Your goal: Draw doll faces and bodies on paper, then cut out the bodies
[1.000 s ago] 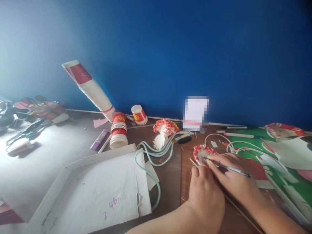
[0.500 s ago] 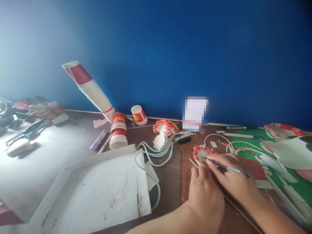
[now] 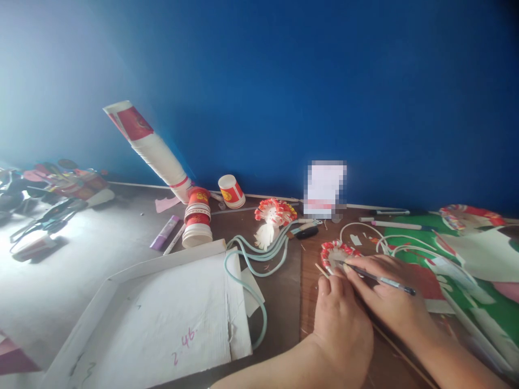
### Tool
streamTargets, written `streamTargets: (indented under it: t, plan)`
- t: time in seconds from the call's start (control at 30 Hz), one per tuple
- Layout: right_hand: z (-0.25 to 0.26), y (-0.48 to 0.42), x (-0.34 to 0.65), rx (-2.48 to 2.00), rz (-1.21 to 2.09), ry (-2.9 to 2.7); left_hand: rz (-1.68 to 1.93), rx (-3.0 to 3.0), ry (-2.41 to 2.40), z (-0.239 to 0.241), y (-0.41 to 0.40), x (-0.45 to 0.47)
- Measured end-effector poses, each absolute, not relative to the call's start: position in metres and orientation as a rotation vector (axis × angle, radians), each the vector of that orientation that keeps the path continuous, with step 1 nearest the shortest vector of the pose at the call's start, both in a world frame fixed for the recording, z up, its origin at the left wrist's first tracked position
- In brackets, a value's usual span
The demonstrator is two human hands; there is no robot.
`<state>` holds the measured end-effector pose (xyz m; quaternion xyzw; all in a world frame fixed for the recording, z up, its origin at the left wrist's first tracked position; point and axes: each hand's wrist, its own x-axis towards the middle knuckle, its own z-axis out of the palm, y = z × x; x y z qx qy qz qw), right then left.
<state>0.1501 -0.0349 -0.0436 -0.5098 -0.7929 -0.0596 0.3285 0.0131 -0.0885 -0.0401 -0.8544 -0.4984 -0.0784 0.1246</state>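
Two hands – the left hand [image 3: 343, 319] and the right hand [image 3: 389, 294] – and one pen [image 3: 379, 279]. Three fringed paper flowers: one [image 3: 334, 253] by the hands, one [image 3: 272, 215] near the wall, one [image 3: 466, 215] far right. One cup [image 3: 231, 190] lying alone, one short cup stack [image 3: 197, 217], one long leaning stack [image 3: 152, 148]. One cardboard sheet [image 3: 162, 319].

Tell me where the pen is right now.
The pen is in the right hand, at lower right of the head view, its tip at the small red-and-white paper flower just beyond the left hand.
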Motion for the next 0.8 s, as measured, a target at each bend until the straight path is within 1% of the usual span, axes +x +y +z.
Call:
streamTargets:
  t: [0.8]
  plan:
    - [-0.0484,-0.0338,0.1515,-1.348,-0.136,-2.062,-0.251,-2.484,-1.453,-0.0402,-0.0897,0.0125]
